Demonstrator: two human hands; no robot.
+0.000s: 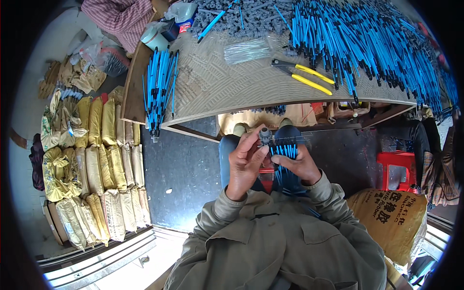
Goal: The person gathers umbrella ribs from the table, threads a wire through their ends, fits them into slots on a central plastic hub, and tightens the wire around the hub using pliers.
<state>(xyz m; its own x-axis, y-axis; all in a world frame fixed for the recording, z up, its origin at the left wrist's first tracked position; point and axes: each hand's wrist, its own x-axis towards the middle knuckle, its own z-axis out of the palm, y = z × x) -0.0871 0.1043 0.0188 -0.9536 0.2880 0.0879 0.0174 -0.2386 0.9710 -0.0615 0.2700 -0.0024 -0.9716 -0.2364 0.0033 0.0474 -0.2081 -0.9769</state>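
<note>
Gripping slim, blue, plastic-looking rods (288, 151) in the right hand (303, 166), pinching 1 dark-grey cylindrical fitting (264, 135) in the left hand (243, 166), just before the grey wave-patterned table (203, 79); probably pairing parts, calling for steady alignment

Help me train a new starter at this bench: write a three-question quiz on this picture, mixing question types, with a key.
1. Multiple choice: The pliers on the table have handles of which colour? A) red; B) yellow; C) green.

2. True or false: The person's right hand holds a bunch of slim blue rods.

3. Fill the gap: In the picture, the thin silvery wires lie to the ____ of the pliers.

Key: 1. B; 2. true; 3. left.
</note>
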